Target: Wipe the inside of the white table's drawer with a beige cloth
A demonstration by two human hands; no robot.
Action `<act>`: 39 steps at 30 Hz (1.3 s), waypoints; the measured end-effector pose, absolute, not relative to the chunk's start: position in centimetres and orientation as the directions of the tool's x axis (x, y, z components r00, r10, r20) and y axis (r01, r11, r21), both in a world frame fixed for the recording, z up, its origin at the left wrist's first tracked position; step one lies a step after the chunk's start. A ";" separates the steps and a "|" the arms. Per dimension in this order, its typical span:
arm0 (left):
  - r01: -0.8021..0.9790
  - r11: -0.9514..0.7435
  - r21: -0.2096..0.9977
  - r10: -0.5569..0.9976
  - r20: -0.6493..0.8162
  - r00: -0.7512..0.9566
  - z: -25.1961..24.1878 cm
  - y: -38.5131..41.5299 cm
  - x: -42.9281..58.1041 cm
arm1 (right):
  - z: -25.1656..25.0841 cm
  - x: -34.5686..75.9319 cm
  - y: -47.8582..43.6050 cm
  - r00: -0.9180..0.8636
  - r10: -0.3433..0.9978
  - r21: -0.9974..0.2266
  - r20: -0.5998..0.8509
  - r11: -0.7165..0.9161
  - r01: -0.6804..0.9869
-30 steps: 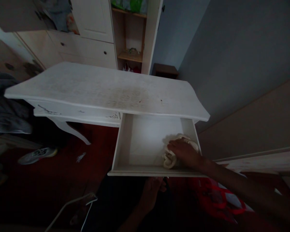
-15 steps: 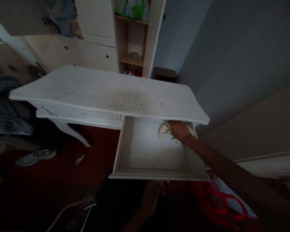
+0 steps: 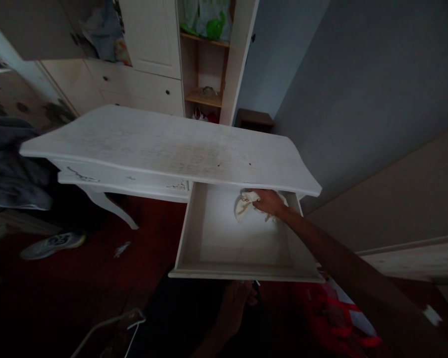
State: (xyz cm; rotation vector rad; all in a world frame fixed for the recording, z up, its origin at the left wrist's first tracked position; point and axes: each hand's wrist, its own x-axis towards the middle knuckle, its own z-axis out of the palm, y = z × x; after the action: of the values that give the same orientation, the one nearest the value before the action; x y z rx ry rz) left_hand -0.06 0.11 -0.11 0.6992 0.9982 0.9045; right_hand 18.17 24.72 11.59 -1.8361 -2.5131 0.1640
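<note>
A white desk (image 3: 164, 149) has its right drawer (image 3: 242, 272) pulled out. My right hand (image 3: 269, 202) reaches deep into the drawer and presses a crumpled cream cloth (image 3: 242, 205) against the drawer's floor near the back, fingers closed over it. My left hand (image 3: 236, 297) sits in shadow below the drawer's front edge, curled near the underside; what it holds is too dark to tell.
A red and white bag (image 3: 339, 318) lies on the dark red floor at the right. A sneaker (image 3: 54, 244) and a wire hanger (image 3: 112, 323) lie at the left. A cream wardrobe (image 3: 149, 59) with open shelves stands behind the desk. A grey wall runs along the right.
My right hand has slid the cloth from the drawer's front right corner up to the back, then a little leftward. The left hand has stayed under the drawer front.
</note>
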 end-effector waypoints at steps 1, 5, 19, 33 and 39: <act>-0.303 0.463 0.833 0.882 -0.397 0.255 0.0 0.1 -0.1 | 11.5 17.5 24.8 -0.336 0.941 -0.115 -0.035 0.331 0.937; -0.297 0.465 0.834 0.879 -0.394 0.270 0.2 0.2 -0.2 | 11.1 14.1 25.1 -0.445 0.896 -0.159 0.005 0.440 0.884; -0.291 0.449 0.845 0.885 -0.375 0.277 0.8 0.3 -0.3 | 10.8 1.4 29.2 -0.745 0.660 -0.194 0.096 0.747 0.636; -0.289 0.416 0.862 0.897 -0.336 0.287 0.0 0.1 -0.1 | 10.6 1.6 22.8 -0.960 0.273 -0.179 -0.058 0.944 0.279; -0.282 0.433 0.856 0.891 -0.360 0.276 0.4 0.2 -0.2 | 10.3 1.9 19.4 -0.990 0.097 -0.223 -0.104 0.968 0.119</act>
State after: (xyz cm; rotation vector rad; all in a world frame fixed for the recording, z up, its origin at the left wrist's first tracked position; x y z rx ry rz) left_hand -0.23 0.16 0.42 0.7597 0.9796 0.8985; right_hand 1.90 19.35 10.27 -0.1763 -3.2075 0.3729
